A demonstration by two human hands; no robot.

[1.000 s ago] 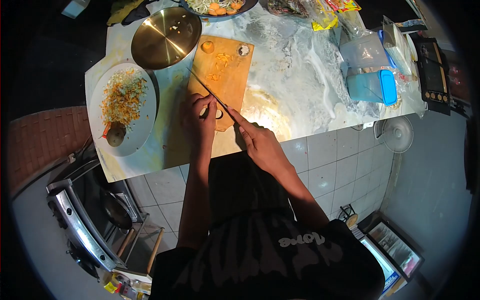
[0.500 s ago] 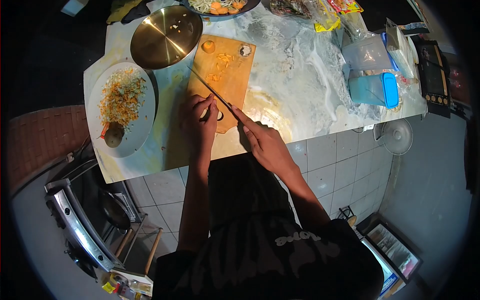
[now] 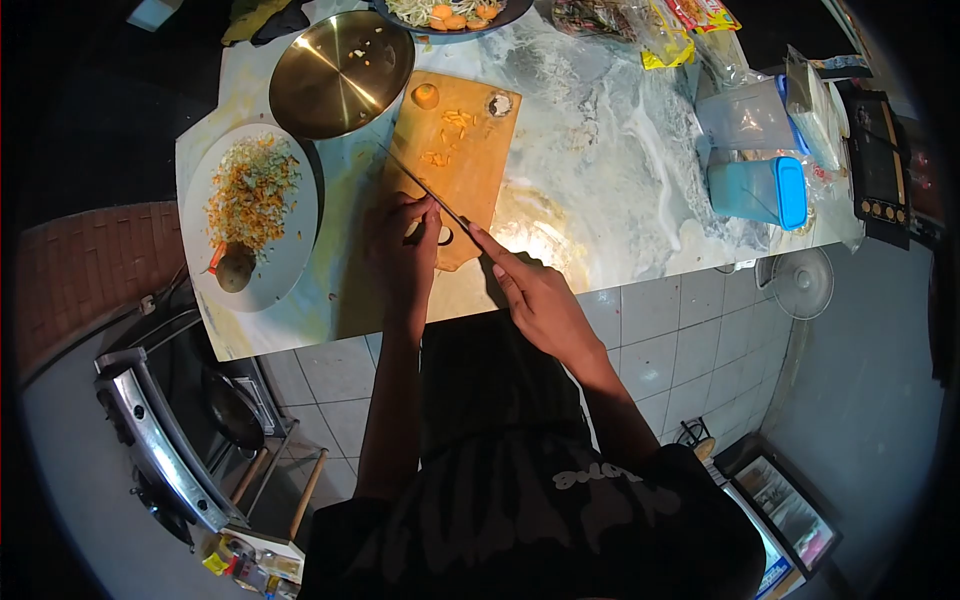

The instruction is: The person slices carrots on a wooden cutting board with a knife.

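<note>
My right hand (image 3: 535,295) is closed on the handle of a knife (image 3: 420,185), its blade slanting up and left over the wooden cutting board (image 3: 475,185). Fingers bent and pinched together, my left hand (image 3: 408,240) is beside the blade at the board's lower left; what it holds is too small to make out. Small orange pieces (image 3: 459,118) lie on the upper board, with an orange stub (image 3: 425,96) at the top left corner. A white plate (image 3: 295,265) left of the board bears chopped white and orange bits and a dark round item (image 3: 235,268).
A gold-coloured round tray (image 3: 340,75) stands behind the board on the left. At the back edge is a dark pan (image 3: 515,12) of food. A blue-lidded container (image 3: 745,192) and plastic bags (image 3: 668,40) are on the right. A stove (image 3: 165,450) is at lower left.
The view has shifted slightly, so the table and its things appear a little further right. Both hands keep nearly the same pose around the knife and board.
</note>
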